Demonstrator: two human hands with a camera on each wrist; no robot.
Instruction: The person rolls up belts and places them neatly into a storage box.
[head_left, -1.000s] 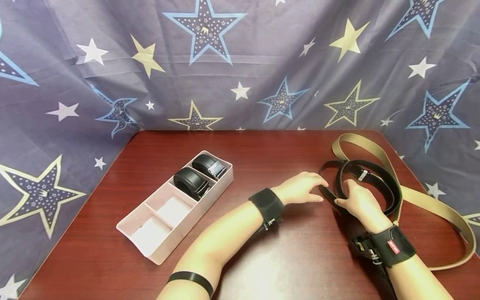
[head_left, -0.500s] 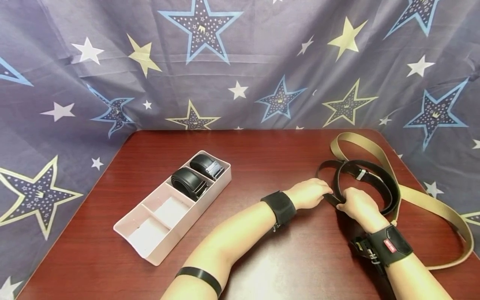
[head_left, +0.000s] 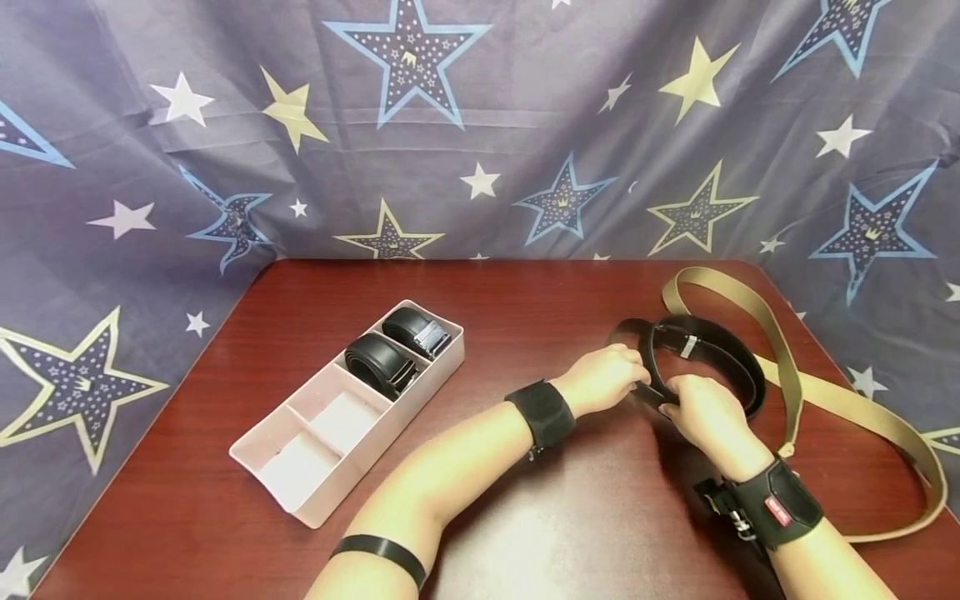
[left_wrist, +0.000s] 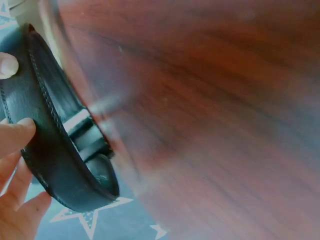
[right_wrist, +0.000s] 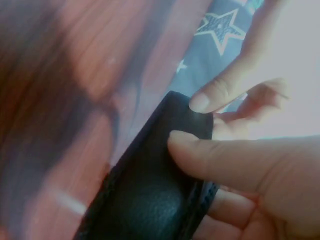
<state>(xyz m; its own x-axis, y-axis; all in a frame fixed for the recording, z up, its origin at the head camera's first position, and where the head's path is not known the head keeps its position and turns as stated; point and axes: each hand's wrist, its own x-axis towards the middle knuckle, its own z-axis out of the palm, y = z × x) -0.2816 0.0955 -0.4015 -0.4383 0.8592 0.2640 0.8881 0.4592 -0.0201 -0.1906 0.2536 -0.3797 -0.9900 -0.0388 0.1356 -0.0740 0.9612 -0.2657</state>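
Head view: right of the tray [head_left: 378,435], left hand [head_left: 606,377] and right hand [head_left: 711,412] apparently both pinch the loosely looped black belt [head_left: 726,346]; two coiled belts [head_left: 375,363] already sit inside; tan belt [head_left: 866,402] lies uncoiled farther right.

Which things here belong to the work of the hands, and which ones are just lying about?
In the job:
Black belt, in the left hand and right hand
Tray, probably, with two rolled belts

Lying about, it seems:
Tan belt, loose on the table, in neither hand
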